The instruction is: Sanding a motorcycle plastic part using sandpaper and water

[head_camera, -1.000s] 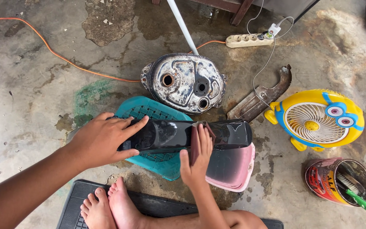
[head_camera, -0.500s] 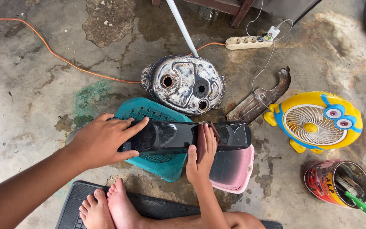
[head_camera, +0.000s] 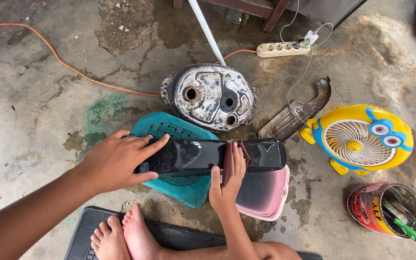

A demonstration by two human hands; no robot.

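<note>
black panel pinned under left hand; right hand fingers flat on folded sandpaper, panel's underside hidden.

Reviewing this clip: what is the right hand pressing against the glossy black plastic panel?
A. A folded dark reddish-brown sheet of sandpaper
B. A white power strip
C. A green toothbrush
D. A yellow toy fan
A. The right hand lies flat on a folded dark reddish-brown sheet of sandpaper laid across the glossy black plastic panel, while the left hand steadies the panel's other end.
</note>
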